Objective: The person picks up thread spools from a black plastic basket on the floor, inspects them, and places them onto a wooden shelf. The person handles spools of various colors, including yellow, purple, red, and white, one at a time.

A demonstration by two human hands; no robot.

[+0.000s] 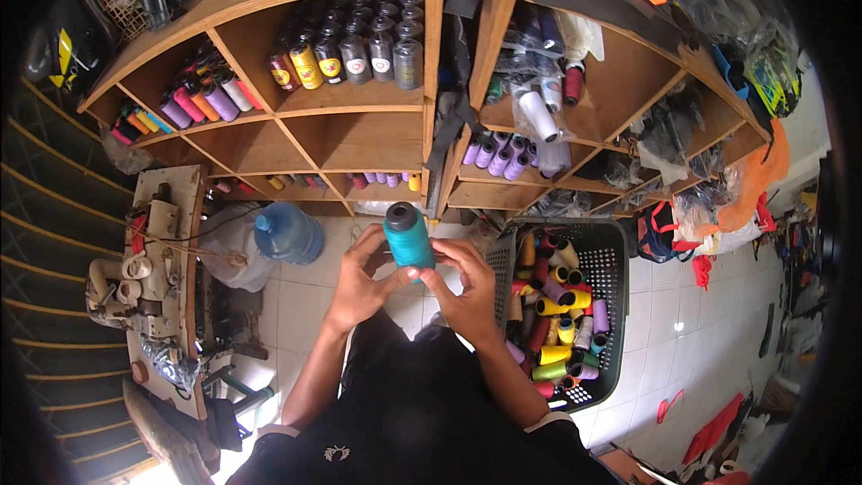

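Note:
A spool of teal thread (409,245) with a dark cone top stands upright between my two hands, in front of my chest. My left hand (366,274) grips its left side, thumb pressed near the base. On the opposite side, my right hand (458,278) holds it too, with the thumb at the lower front and the fingers curled behind. Just right of my right forearm sits a dark green plastic basket (620,305), heaped with thread spools (557,305) in yellow, purple, maroon and other colours.
Ahead stands a wooden shelf (323,117) holding rows of dark spools (382,45) and coloured ones. A second shelf (620,90) carries purple spools (505,154) and plastic bags. At left are a blue water jug (289,233) and a sewing machine (148,269) on a table. Red cloth (716,428) lies on the tiled floor.

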